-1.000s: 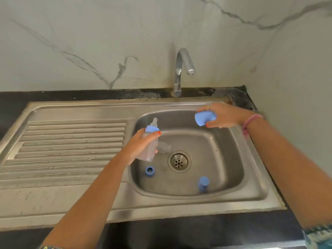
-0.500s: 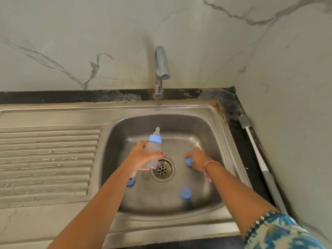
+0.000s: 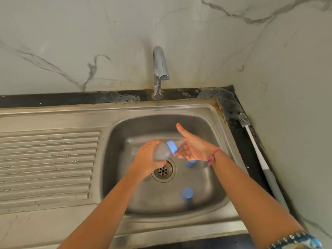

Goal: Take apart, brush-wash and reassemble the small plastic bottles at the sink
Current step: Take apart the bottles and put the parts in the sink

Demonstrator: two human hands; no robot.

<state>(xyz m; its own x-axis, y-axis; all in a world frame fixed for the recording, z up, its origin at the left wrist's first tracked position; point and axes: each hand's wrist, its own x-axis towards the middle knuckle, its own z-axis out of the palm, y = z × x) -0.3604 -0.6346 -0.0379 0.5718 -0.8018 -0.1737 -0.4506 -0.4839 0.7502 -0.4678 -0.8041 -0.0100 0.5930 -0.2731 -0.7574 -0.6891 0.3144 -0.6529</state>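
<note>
From the head view, we see the left hand (image 3: 146, 161) wrapped around the clear body of a small bottle (image 3: 162, 152), tipped on its side over the sink (image 3: 218, 178) basin, just above the drain (image 3: 163, 170). Its fingers are clamped on the bottle, which we judge steadies it so the top can be worked. The blue collar (image 3: 172, 147) and nipple point toward the right hand (image 3: 193, 150), whose fingers are spread, thumb raised; some fingertips touch the collar area, yet we cannot tell whether any truly grip it. We take this as the start of unscrewing the collar.

Two blue caps lie in the basin: one (image 3: 187, 193) near the front, another (image 3: 190, 163) partly hidden under the right hand. Keeping them there seems sensible, since loose parts stay contained for washing. The bottle brush (image 3: 258, 153) lies untouched on the dark table (image 3: 237, 126) to the right of the sink, within reach for later. The tap (image 3: 159, 72) shows no water running.
</note>
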